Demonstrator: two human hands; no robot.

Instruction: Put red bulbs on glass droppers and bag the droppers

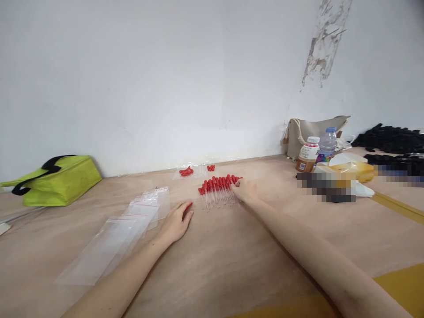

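Several droppers (218, 185) with red bulbs and thin clear stems lie side by side in a row on the brown tabletop. My right hand (245, 190) is closed at the row's right end, its fingertips pinching a red-topped dropper there, mostly hidden. Left of the row, my left hand (175, 223) rests low over the table, fingers curled. A small red piece (189, 206) shows at its fingertips; its other end is hidden. Beside that hand lie overlapping clear zip bags (129, 229).
Against the wall lie loose red pieces (186, 171) on clear plastic. A lime-green bag (66, 181) stands at left. At right are a drink bottle (307, 155), a water bottle (328, 142), a beige bag (294, 132), a yellow packet (356, 171) and a black heap (391, 139).
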